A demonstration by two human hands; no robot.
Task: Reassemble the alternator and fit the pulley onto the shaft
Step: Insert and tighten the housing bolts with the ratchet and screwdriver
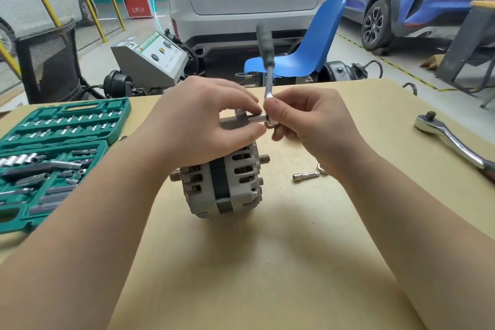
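Pinching the socket [256,117] with our left hand [203,120], axis 9-to-3; our right hand [305,118] grips the ratchet [268,80], handle toward 12, above the alternator [225,182].

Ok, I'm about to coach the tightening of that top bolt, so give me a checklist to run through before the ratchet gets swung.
1. Socket pinched by left hand: ok.
2. Small ratchet head held by right hand, handle pointing up: ok.
3. Socket seated on a bolt: cannot tell, fingers hide it.
4. Alternator standing on the table: ok, though no clamp shows.
5. Extension bar and large ratchet lying off to the right: ok.
6. Pulley fitted: cannot tell.
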